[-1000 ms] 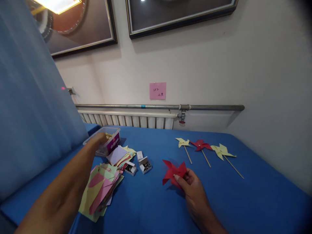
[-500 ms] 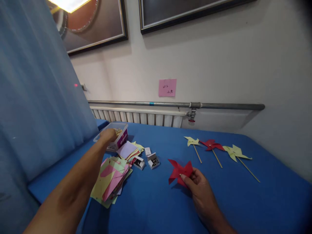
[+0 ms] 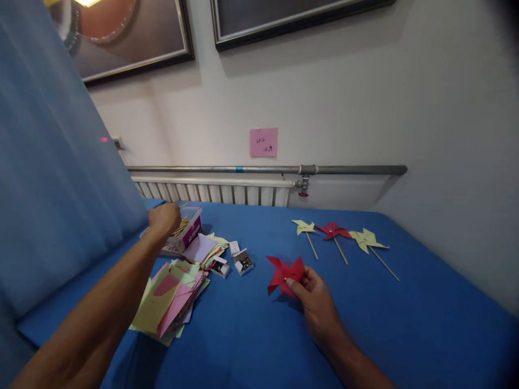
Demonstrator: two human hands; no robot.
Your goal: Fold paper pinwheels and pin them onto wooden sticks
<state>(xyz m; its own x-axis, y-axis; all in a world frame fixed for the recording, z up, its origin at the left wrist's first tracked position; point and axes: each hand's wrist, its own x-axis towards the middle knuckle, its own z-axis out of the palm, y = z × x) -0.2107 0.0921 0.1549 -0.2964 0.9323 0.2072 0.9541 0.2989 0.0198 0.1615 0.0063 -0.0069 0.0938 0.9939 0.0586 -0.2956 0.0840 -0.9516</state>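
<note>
My right hand [image 3: 312,294] pinches a folded red paper pinwheel [image 3: 284,274] just above the blue tablecloth [image 3: 405,324]. My left hand [image 3: 164,219] is closed over a clear plastic box [image 3: 184,233] of thin wooden sticks at the left; a stick tip pokes out beside the fist. Three finished pinwheels lie further back on sticks: a yellow one [image 3: 304,227], a red one [image 3: 333,231], and another yellow one [image 3: 367,239].
A loose pile of coloured paper squares [image 3: 172,300] lies under my left forearm, a smaller stack [image 3: 206,249] behind it. Two small open boxes of pins [image 3: 233,263] sit beside them. A radiator and pipe [image 3: 263,170] run along the wall; a blue curtain hangs at left.
My left hand has closed into a fist and lifted from the stick box, with a stick showing beside it. My right hand still holds the red pinwheel. The view shifted slightly.
</note>
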